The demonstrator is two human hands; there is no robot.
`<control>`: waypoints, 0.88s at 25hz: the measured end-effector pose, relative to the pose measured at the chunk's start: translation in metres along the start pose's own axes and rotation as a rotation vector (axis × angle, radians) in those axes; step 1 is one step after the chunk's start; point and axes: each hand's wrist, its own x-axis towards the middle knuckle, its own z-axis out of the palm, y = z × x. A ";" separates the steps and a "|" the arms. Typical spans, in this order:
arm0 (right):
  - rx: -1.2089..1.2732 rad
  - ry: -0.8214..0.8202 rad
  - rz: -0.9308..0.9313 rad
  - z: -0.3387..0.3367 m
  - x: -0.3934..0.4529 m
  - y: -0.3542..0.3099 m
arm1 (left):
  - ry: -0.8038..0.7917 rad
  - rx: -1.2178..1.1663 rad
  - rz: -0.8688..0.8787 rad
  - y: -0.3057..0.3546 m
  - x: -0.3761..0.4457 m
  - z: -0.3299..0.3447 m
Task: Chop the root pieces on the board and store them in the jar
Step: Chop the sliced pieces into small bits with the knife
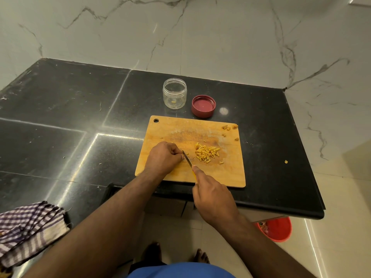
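Head view: on the wooden cutting board [160, 127], the left hand [163, 157] curls its fingers over a root piece, mostly hidden. The right hand [212, 197] grips a yellow-handled knife [187, 159], blade beside the left fingers. Chopped root pieces [206, 154] lie right of the blade. An open clear jar [174, 93] stands beyond the board.

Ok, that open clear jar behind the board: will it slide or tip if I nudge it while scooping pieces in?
The jar looks like thin clear plastic and nearly empty, so probably light. On the glossy black counter it would likely slide. It is squat and wide-mouthed, so tipping seems less likely.
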 end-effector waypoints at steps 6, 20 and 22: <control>-0.011 -0.029 0.009 -0.003 -0.015 0.005 | -0.002 -0.011 -0.005 0.000 0.000 0.003; 0.013 0.011 0.013 -0.002 -0.002 -0.003 | -0.004 -0.033 -0.017 -0.004 -0.001 0.003; 0.003 -0.003 0.013 0.000 0.001 -0.005 | 0.001 -0.042 -0.016 -0.004 -0.002 0.003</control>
